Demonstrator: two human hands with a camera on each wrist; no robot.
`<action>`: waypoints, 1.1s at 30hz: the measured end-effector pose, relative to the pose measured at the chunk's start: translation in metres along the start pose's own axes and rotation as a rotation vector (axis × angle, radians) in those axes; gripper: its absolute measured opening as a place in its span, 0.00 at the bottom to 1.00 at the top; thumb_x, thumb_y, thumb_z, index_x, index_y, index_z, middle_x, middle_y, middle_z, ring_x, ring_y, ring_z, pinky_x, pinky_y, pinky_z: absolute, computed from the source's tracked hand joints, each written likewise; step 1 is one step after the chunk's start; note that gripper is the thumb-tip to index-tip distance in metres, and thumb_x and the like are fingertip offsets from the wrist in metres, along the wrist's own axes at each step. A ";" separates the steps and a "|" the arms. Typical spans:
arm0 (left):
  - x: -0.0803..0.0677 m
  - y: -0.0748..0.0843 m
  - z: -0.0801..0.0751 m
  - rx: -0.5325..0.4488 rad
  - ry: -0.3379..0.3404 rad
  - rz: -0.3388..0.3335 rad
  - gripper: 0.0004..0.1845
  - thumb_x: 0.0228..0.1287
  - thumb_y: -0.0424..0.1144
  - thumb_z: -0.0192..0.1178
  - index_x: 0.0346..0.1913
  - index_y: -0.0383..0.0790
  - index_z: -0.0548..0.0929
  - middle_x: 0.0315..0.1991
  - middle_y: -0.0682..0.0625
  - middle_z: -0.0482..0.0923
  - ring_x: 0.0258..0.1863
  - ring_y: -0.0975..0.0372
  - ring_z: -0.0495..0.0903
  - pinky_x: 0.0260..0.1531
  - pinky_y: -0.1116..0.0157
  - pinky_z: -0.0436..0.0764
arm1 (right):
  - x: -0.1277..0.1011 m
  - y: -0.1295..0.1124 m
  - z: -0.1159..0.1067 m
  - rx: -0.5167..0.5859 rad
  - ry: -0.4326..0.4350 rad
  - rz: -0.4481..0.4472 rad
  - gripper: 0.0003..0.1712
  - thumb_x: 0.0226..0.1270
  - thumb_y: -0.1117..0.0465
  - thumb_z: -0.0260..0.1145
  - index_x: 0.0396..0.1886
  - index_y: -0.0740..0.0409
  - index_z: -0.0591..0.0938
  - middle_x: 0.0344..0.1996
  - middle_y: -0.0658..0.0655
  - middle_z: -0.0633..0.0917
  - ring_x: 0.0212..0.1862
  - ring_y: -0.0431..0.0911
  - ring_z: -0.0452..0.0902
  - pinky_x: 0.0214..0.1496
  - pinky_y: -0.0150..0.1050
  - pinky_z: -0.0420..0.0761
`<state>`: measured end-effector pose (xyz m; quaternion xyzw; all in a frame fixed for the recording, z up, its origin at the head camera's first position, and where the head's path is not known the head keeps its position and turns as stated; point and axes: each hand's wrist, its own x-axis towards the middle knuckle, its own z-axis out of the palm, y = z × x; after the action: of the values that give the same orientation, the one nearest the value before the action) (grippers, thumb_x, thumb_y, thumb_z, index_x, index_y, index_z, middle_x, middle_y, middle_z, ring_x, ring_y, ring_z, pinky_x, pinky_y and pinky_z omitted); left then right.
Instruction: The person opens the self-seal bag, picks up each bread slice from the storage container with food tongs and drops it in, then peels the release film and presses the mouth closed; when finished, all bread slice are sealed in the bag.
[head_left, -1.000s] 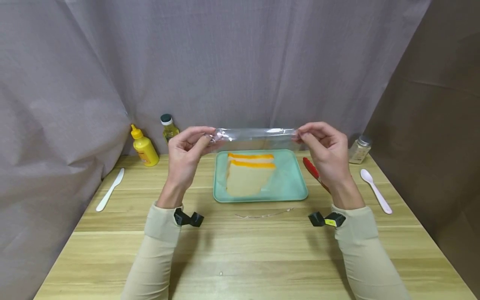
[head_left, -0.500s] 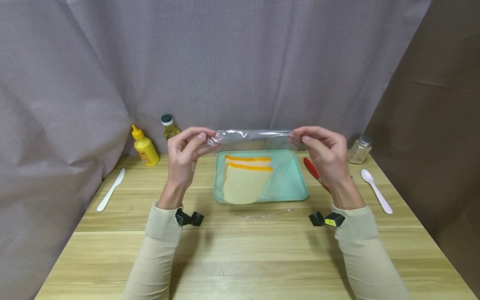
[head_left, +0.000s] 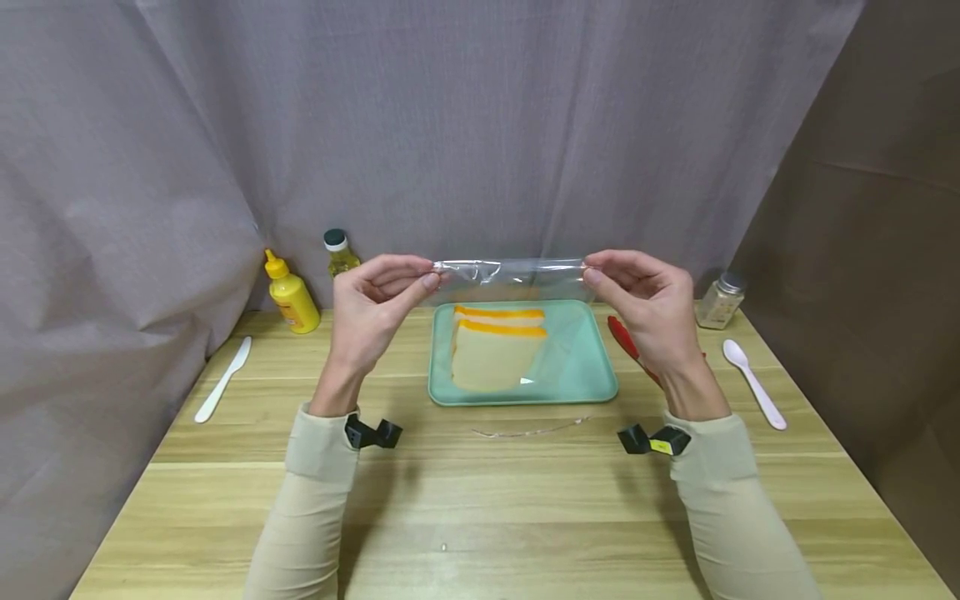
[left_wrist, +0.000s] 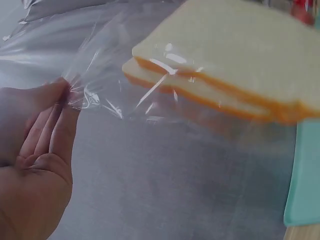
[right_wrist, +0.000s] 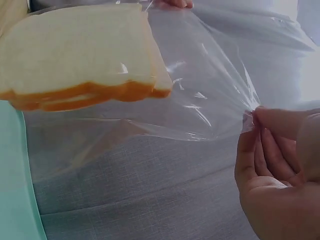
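A clear plastic bag (head_left: pixel 517 287) is stretched between both hands, its top edge taut. Inside it hang two slices of bread (head_left: pixel 495 358) with orange-brown crusts, one overlapping the other. My left hand (head_left: pixel 367 312) pinches the bag's upper left corner between thumb and fingertips; in the left wrist view the film creases at the fingertips (left_wrist: pixel 64 90). My right hand (head_left: pixel 651 312) pinches the upper right corner the same way, and folds fan out from its grip in the right wrist view. Behind the bag, in the head view, lies a green tray (head_left: pixel 592 367).
A thin twist tie (head_left: pixel 532 432) lies in front of the tray. Left are a white knife (head_left: pixel 223 379), yellow squeeze bottle (head_left: pixel 292 296) and oil bottle (head_left: pixel 342 254). Right are red-tipped tongs (head_left: pixel 624 337), partly hidden, a shaker (head_left: pixel 722 302) and a pale spoon (head_left: pixel 753 383).
The bag and bread dipped lower toward the tray's front edge, then rose again. Both hands shifted slightly and now pinch right at the bag's top corners, pulling its edge straighter.
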<state>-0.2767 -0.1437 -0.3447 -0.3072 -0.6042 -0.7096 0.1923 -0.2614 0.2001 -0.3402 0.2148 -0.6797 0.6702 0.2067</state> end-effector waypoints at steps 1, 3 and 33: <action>0.000 0.000 0.000 0.026 -0.008 0.023 0.09 0.66 0.21 0.72 0.48 0.25 0.89 0.43 0.39 0.94 0.44 0.50 0.95 0.47 0.55 0.93 | 0.000 0.000 0.000 0.002 0.007 -0.003 0.15 0.69 0.70 0.77 0.54 0.69 0.89 0.44 0.53 0.94 0.45 0.45 0.90 0.54 0.29 0.89; 0.001 0.001 -0.001 0.076 -0.018 0.067 0.09 0.67 0.21 0.71 0.48 0.26 0.90 0.44 0.37 0.93 0.45 0.51 0.95 0.47 0.56 0.93 | 0.000 0.000 0.002 -0.001 0.023 -0.015 0.15 0.69 0.70 0.77 0.53 0.68 0.89 0.44 0.53 0.94 0.46 0.43 0.90 0.54 0.29 0.89; -0.031 0.030 -0.111 0.225 0.334 -0.078 0.13 0.66 0.23 0.73 0.52 0.25 0.87 0.42 0.48 0.94 0.43 0.62 0.94 0.42 0.70 0.91 | 0.003 0.063 0.149 0.240 -0.155 0.177 0.14 0.74 0.65 0.75 0.57 0.60 0.88 0.48 0.63 0.92 0.53 0.68 0.87 0.49 0.48 0.94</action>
<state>-0.2571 -0.2604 -0.3524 -0.1382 -0.6510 -0.6856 0.2951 -0.2989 0.0519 -0.3929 0.2284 -0.6251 0.7434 0.0669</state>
